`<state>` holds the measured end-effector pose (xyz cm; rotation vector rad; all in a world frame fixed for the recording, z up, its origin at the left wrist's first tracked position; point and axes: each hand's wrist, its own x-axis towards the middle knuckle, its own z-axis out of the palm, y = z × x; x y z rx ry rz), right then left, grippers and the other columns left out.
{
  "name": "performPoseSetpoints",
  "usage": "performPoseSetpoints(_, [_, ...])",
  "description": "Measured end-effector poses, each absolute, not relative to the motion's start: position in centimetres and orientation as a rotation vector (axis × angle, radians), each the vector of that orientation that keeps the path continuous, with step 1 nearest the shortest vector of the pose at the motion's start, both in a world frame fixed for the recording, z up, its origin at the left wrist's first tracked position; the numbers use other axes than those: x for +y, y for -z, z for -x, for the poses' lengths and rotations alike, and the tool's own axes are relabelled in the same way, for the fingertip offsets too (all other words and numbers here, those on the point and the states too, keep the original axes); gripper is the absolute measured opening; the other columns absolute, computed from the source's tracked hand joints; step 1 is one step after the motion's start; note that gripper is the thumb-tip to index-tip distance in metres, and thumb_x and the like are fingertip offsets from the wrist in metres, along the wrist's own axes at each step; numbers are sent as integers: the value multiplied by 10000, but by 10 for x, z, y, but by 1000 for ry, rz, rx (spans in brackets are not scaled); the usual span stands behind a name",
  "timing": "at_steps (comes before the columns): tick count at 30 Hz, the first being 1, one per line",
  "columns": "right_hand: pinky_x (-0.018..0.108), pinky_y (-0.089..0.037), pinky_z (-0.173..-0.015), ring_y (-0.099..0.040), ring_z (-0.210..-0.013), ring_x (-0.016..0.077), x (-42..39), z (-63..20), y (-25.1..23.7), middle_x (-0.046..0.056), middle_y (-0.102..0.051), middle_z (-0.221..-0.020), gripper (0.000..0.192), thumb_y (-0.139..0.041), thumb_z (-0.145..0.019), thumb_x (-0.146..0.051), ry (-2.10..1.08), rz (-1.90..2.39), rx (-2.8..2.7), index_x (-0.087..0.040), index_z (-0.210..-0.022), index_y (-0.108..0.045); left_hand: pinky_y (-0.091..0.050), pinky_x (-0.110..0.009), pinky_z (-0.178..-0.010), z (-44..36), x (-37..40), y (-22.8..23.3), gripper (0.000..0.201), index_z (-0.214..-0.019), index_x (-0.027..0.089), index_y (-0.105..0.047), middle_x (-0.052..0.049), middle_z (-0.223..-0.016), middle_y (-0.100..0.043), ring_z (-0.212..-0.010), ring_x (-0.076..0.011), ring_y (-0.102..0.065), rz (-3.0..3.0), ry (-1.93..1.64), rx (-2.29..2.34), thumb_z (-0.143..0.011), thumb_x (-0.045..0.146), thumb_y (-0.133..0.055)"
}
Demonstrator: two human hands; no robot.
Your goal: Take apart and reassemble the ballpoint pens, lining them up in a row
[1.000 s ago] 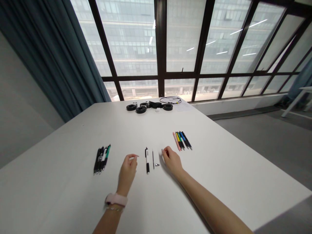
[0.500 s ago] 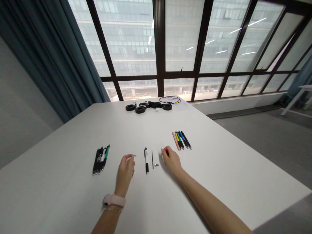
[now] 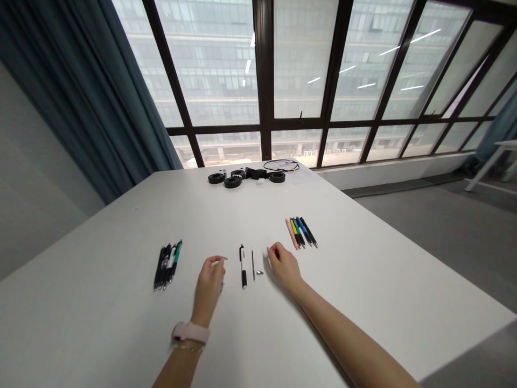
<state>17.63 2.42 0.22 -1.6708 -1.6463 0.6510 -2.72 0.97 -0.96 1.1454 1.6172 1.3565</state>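
Hardly anything has shifted since half a second ago: both hands stay put low in the middle of the frame. Left hand (image 3: 210,280) pinches something tiny between thumb and forefinger; what it is cannot be told. Right hand (image 3: 284,265) curls its fingertips on the white table (image 3: 100,323), its hold unclear. Between them lie a pen barrel (image 3: 243,265), thin refill (image 3: 252,264) and small tip (image 3: 259,273). Pen groups lie at centre-left (image 3: 167,264) and centre-right (image 3: 301,232).

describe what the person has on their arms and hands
Both forearms are bare, with no sleeves in view. The left wrist carries a pale pink watch band and beside it a thin bracelet. The right hand and its wrist wear nothing visible.
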Motion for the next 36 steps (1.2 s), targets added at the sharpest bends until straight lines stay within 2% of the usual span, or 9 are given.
performPoseSetpoints(9, [224,-238,-526,-487,-557,129,24,-175,-2,-36,-533,-603,204,-406,-916,-329,-633,1672,-1681,-221,-803,-537,-219,-170,-365,26,8,9,339,-918,199,-495,95,-532,-411,-376,-68,-323,-1215,-1338,1601,-751,494,-505])
performPoseSetpoints(15, [222,-235,-524,-476,-556,127,23,-172,-4,-35,-536,-605,200,-410,-922,-323,-615,1704,-1714,-215,-832,-552,-264,-203,-410,26,6,11,364,-922,210,-501,90,-522,-407,-413,-104,-376,-1422,-1239,1674,-793,547,-456])
performPoseSetpoints(19, [224,-236,-531,-484,-570,129,23,-167,-3,-27,-553,-627,181,-408,-928,-307,-553,1698,-1774,-208,-853,-540,-321,-226,-492,20,1,5,331,-872,228,-505,76,-535,-441,-492,-131,-476,-1734,-1044,1789,-829,548,-429])
performPoseSetpoints(25, [242,-278,-580,-541,-657,151,20,-161,-3,8,-608,-727,153,-411,-932,-296,-393,1628,-1955,-196,-921,-526,-313,-239,-534,11,-6,-3,295,-756,235,-479,42,-645,-549,-554,-130,-522,-2094,-717,1975,-870,496,-400])
performPoseSetpoints(29, [260,-315,-626,-577,-741,177,15,-158,-7,39,-641,-800,195,-410,-928,-273,-338,1592,-2060,-178,-1064,-514,-344,-241,-577,8,-8,-2,255,-812,234,-455,12,-759,-582,-641,-143,-565,-2223,-715,1999,-888,465,-376])
performPoseSetpoints(36, [278,-345,-672,-594,-823,195,9,-154,-10,68,-659,-930,231,-375,-907,-174,-257,1482,-2210,-165,-1094,-510,-308,-230,-531,6,-10,-2,208,-951,235,-435,37,-716,-572,-606,-144,-580,-2200,-598,2028,-867,425,-440])
